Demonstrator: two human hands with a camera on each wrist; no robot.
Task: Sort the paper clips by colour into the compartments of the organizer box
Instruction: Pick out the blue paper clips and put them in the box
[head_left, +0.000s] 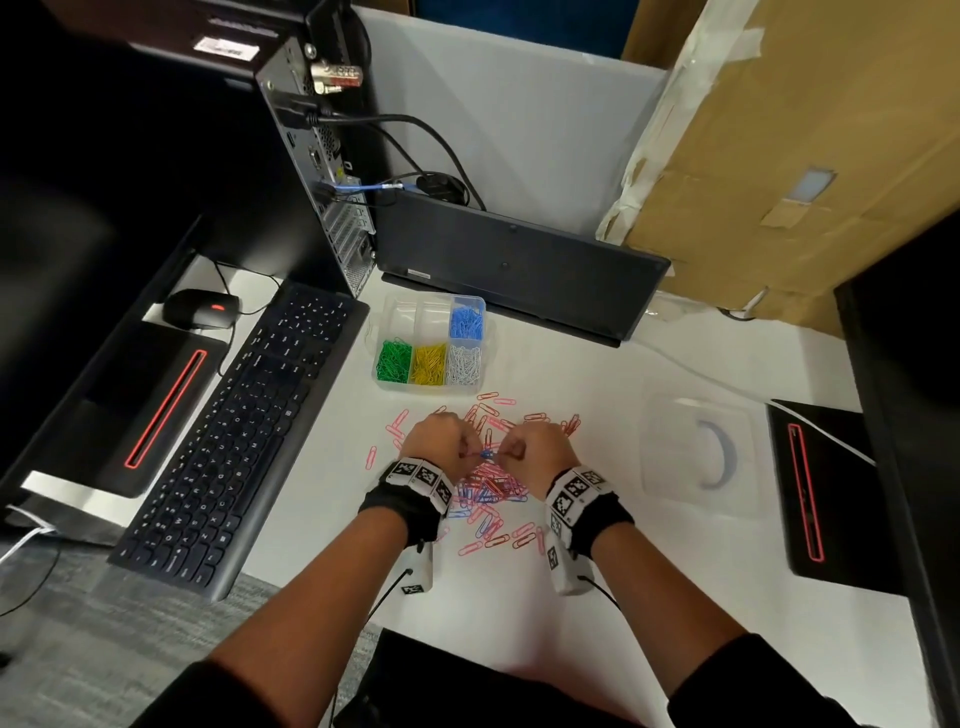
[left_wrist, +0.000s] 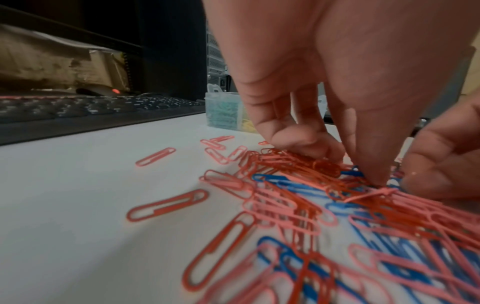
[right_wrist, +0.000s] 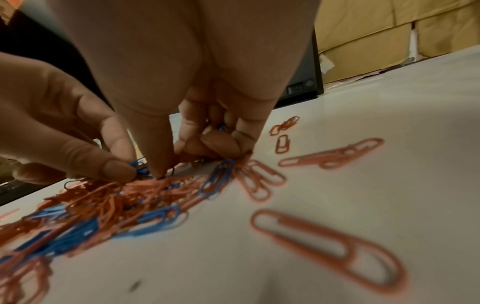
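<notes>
A heap of red, pink and blue paper clips (head_left: 491, 493) lies on the white desk in front of me. My left hand (head_left: 464, 452) and right hand (head_left: 506, 453) meet over its far side, fingers curled, and both pinch a blue paper clip (head_left: 487, 454) between them. The left wrist view shows my left hand (left_wrist: 363, 168) tip-down on the heap beside that blue clip (left_wrist: 354, 172). From the right wrist, my right hand (right_wrist: 182, 156) faces the left hand (right_wrist: 114, 168). Beyond stands the clear organizer box (head_left: 387, 312), holding green (head_left: 395, 361), yellow (head_left: 429, 364), white (head_left: 464, 364) and blue clips (head_left: 466, 322).
A black keyboard (head_left: 244, 436) and mouse (head_left: 200, 309) lie to the left, below a computer tower (head_left: 322, 156). A dark flat device (head_left: 519, 265) leans behind the box. The clear lid (head_left: 696, 447) rests right of the heap, a black stand (head_left: 821, 493) beyond it. Cardboard (head_left: 805, 156) fills the back right.
</notes>
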